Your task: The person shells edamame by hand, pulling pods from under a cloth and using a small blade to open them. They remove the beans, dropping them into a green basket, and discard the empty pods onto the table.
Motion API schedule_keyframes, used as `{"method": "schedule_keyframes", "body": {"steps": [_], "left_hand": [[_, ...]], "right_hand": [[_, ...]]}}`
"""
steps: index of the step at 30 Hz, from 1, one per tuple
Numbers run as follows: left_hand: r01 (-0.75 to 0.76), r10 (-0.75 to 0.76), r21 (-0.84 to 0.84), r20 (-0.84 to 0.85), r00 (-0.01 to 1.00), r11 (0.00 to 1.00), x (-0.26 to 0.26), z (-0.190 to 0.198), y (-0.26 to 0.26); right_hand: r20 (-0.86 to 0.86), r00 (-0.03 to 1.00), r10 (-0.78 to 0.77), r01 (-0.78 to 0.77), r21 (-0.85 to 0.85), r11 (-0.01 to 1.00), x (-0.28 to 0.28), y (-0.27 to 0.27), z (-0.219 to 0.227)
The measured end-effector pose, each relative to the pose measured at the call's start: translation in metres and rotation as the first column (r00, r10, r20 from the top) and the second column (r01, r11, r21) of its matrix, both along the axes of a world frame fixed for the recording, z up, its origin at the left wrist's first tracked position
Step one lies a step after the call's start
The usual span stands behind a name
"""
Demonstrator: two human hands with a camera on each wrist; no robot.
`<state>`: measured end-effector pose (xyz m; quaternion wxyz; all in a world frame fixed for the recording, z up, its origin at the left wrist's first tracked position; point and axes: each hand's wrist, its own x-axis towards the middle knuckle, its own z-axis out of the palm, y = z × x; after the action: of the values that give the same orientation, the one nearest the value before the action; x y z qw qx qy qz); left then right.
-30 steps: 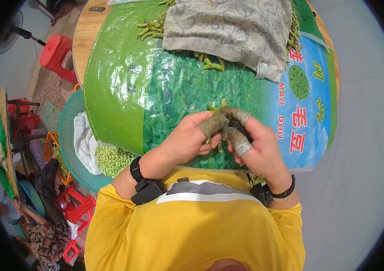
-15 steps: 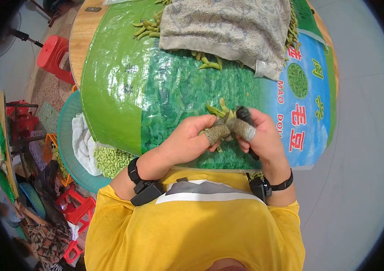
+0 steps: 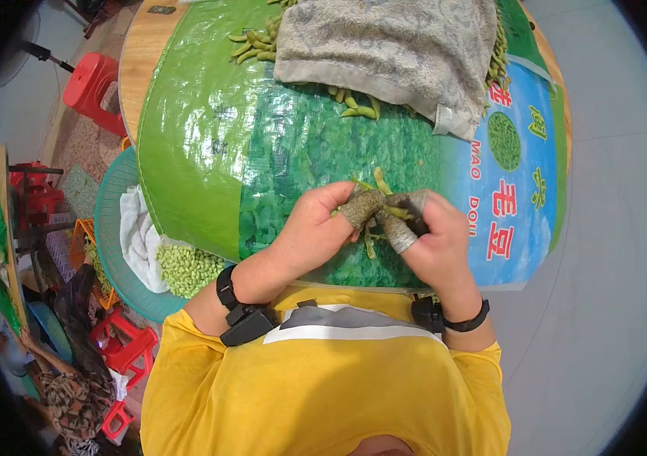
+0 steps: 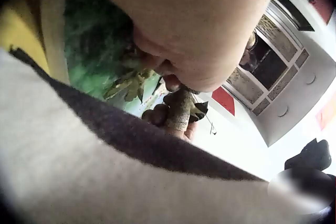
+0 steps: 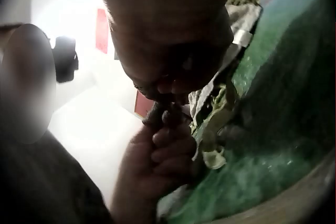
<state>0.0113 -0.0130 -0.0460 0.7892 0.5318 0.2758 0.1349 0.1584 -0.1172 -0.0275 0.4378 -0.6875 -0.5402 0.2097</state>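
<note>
My left hand point(image 3: 312, 232) and right hand point(image 3: 441, 239) meet over the green printed sheet, with several fingers wrapped in greyish tape. A green soybean pod point(image 3: 397, 213) shows between their wrapped fingertips, and both hands pinch at it. Something black shows along my right forefinger; I cannot tell what it is. Loose pods point(image 3: 381, 181) lie just beyond the fingers, and a pale green pod piece point(image 3: 370, 245) lies beneath them. In the right wrist view, the left hand's curled fingers point(image 5: 170, 150) are beside a split-looking pod point(image 5: 215, 129).
A grey towel point(image 3: 384, 53) covers a heap of soybean pods point(image 3: 259, 45) at the table's far side. At left, a teal basket point(image 3: 114, 220) holds shelled beans point(image 3: 188, 271) and a white cloth point(image 3: 139, 239). Red stools point(image 3: 91, 87) and another person point(image 3: 72, 395) are farther left.
The hands stay over the same spot while the fingers shift. The right fingers have drawn apart from the left and come back together at the pod; the black thing shows less now.
</note>
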Motion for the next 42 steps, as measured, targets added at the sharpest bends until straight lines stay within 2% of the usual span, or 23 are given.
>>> {"method": "schedule_keyframes", "body": {"steps": [2,4,7,8,9,10,11,13,14,18,20,21,22,23,25,27,31,34,36,37,38,39,42], "left_hand": [[-0.015,0.014,0.036,0.026,1.0,0.999,0.001,-0.002,-0.002],[0.02,-0.028,0.178,0.043,0.999,0.984,0.002,-0.009,-0.004],[0.12,-0.127,0.086,0.077,0.989,0.989,-0.003,-0.007,-0.005],[0.118,-0.125,0.085,0.08,0.989,0.989,-0.003,-0.004,-0.005],[0.13,-0.125,-0.031,0.112,0.986,0.991,-0.003,-0.001,-0.006],[0.142,-0.121,-0.145,0.144,0.982,0.979,-0.003,0.001,-0.007],[0.139,-0.118,-0.144,0.148,0.982,0.98,-0.003,0.001,-0.009],[0.094,-0.066,-0.191,0.149,0.987,0.977,-0.004,0.0,-0.012],[0.096,-0.067,-0.186,0.152,0.986,0.978,-0.004,-0.001,-0.013],[0.029,-0.01,-0.179,0.108,0.994,0.983,-0.004,-0.002,-0.01],[0.019,0.002,-0.18,0.114,0.993,0.983,-0.004,-0.002,-0.007],[0.006,0.006,-0.126,0.091,0.996,0.992,-0.003,0.0,-0.005],[-0.008,0.013,-0.072,0.069,0.998,0.997,-0.002,0.001,-0.004],[-0.012,0.017,-0.072,0.071,0.997,0.997,-0.002,0.003,-0.002],[-0.019,0.019,0.004,0.028,0.999,1.0,-0.002,0.006,0.0],[-0.025,0.024,0.091,0.009,1.0,0.996,-0.002,0.005,0.0],[-0.015,0.005,0.237,0.043,0.999,0.971,-0.003,-0.002,-0.003],[0.013,-0.018,0.036,0.143,0.99,0.999,-0.003,-0.001,-0.006],[0.048,-0.042,-0.039,0.148,0.988,0.998,-0.005,0.003,-0.005],[0.083,-0.065,-0.113,0.152,0.986,0.99,-0.005,0.004,-0.005],[0.082,-0.064,-0.114,0.152,0.986,0.99,-0.004,0.004,-0.006],[0.039,-0.012,-0.197,0.135,0.991,0.98,-0.003,0.004,-0.008],[-0.021,0.071,-0.338,0.137,0.988,0.941,0.0,-0.003,-0.009]], "right_hand": [[0.421,0.906,0.039,-0.086,0.093,0.992,-0.005,0.002,0.01],[0.443,0.889,0.115,-0.141,0.026,0.99,-0.011,-0.002,0.02],[0.417,0.887,0.2,-0.213,-0.016,0.977,-0.013,0.0,0.024],[-0.018,0.981,0.191,-0.192,-0.02,0.981,-0.014,0.001,0.024],[-0.449,0.882,0.14,-0.173,-0.034,0.984,-0.015,0.002,0.023],[-0.654,0.754,0.068,-0.222,-0.155,0.963,-0.011,0.002,0.031],[-0.651,0.756,0.071,-0.225,-0.156,0.962,-0.005,0.001,0.028],[-0.963,0.245,-0.113,-0.338,-0.194,0.921,0.004,-0.002,0.012],[-0.978,0.124,-0.167,-0.316,-0.198,0.928,0.004,-0.003,0.006],[-0.961,0.218,-0.172,-0.283,-0.231,0.931,0.0,0.001,0.01],[-0.612,0.783,-0.109,-0.099,-0.295,0.95,-0.007,0.0,0.015],[-0.611,0.785,-0.106,-0.1,-0.294,0.95,-0.009,0.0,0.014],[-0.284,0.959,-0.013,-0.034,-0.162,0.986,-0.01,0.0,0.013],[0.093,0.995,0.025,-0.024,-0.01,1.0,-0.012,0.0,0.011],[0.053,0.998,0.015,-0.013,-0.026,1.0,-0.015,0.0,0.013],[0.434,0.899,-0.054,0.01,0.103,0.995,-0.023,0.0,0.02],[0.507,0.859,0.064,-0.122,0.081,0.989,-0.026,-0.002,0.021],[0.353,0.928,0.118,-0.145,0.049,0.988,-0.024,0.002,0.026],[-0.166,0.968,0.19,-0.188,0.027,0.982,-0.022,0.003,0.025],[-0.166,0.968,0.19,-0.188,0.026,0.982,-0.02,0.002,0.025],[-0.519,0.852,0.072,-0.159,-0.124,0.979,-0.016,0.0,0.026],[-0.778,0.619,-0.104,-0.182,-0.271,0.945,-0.015,-0.001,0.027],[-0.921,0.362,-0.146,-0.169,-0.219,0.961,-0.017,0.006,0.025]]}}
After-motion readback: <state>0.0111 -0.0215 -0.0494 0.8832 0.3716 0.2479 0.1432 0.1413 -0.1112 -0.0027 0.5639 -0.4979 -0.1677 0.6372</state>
